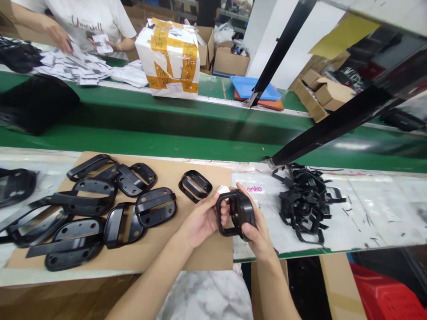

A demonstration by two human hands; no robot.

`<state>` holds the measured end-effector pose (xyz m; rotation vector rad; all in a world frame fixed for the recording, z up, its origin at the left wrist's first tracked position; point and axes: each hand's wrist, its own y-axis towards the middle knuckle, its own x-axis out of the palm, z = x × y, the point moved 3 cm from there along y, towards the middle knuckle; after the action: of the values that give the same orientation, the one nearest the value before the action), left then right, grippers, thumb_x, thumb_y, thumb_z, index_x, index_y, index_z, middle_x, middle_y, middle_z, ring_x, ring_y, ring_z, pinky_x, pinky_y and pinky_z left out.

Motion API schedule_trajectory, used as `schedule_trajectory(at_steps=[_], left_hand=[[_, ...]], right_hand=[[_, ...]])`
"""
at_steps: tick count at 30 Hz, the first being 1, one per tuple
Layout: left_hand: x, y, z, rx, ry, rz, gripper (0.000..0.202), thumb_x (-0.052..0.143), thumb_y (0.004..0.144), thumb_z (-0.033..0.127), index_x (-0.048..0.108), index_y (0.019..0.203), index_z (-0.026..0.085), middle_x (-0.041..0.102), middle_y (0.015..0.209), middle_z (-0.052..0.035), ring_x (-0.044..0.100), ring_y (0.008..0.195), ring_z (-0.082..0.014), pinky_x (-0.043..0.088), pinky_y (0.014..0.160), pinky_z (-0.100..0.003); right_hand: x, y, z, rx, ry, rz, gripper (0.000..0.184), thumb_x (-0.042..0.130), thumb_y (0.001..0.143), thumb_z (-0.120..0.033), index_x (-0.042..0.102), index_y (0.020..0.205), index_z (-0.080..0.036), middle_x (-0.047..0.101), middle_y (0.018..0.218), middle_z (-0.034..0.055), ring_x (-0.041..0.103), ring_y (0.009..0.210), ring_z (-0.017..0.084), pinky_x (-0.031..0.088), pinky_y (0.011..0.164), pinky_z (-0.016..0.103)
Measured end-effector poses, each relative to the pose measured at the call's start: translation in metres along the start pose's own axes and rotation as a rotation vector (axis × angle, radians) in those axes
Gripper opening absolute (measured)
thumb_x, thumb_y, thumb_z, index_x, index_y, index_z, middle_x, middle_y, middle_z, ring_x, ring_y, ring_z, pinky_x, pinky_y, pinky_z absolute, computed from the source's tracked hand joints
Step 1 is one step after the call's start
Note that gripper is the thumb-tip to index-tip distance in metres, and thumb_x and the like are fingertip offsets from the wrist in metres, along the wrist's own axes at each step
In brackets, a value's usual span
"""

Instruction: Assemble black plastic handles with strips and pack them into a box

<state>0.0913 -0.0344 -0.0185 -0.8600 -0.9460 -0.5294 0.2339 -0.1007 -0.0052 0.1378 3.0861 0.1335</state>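
Both hands grip one black plastic bracket [246, 210] with a looped handle, held tilted above the right edge of a cardboard sheet [163, 251]. My left hand [204, 222] has its thumb on the loop's near side, with its fingers reaching inside. Around the right side of the bracket curls my right hand [260, 234], its thumb pressed on the lower part. A smaller black oval piece [199, 192] lies on the cardboard beyond my left hand. Behind the fingers, a small white item [223, 190] is partly hidden. Several similar black brackets [91, 198] spread across the cardboard's left side.
A tangled heap of black strips [305, 202] lies on the bench to the right. Dark posts [310, 126] rise behind it. Across the green channel [167, 142] stand a taped white box [170, 60] and a blue tray [247, 86]. Another person [96, 22] handles white packets there.
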Motion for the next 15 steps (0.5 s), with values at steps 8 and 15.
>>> schedule_trajectory(at_steps=[8,15], left_hand=[[-0.003,-0.011,0.001,0.135,0.062,0.046,0.046,0.089,0.08,0.052,0.066,0.072,0.014,0.054,0.059,0.0026,0.051,0.055,-0.0097,0.046,0.06,-0.024],[-0.012,-0.02,-0.006,0.319,0.366,0.049,0.044,0.081,0.088,0.056,0.075,0.082,0.013,0.072,0.086,-0.0086,0.062,0.081,-0.0174,0.046,0.074,-0.028]], right_hand=[[0.008,0.005,0.001,-0.01,0.075,-0.016,0.092,0.076,0.086,-0.071,0.048,0.162,-0.027,0.052,0.164,0.0146,0.051,0.15,0.04,0.042,0.124,0.058],[0.02,0.017,0.005,-0.087,0.112,0.18,0.087,0.051,0.096,-0.076,0.035,0.167,-0.027,0.06,0.153,0.0174,0.074,0.115,0.036,0.062,0.093,0.054]])
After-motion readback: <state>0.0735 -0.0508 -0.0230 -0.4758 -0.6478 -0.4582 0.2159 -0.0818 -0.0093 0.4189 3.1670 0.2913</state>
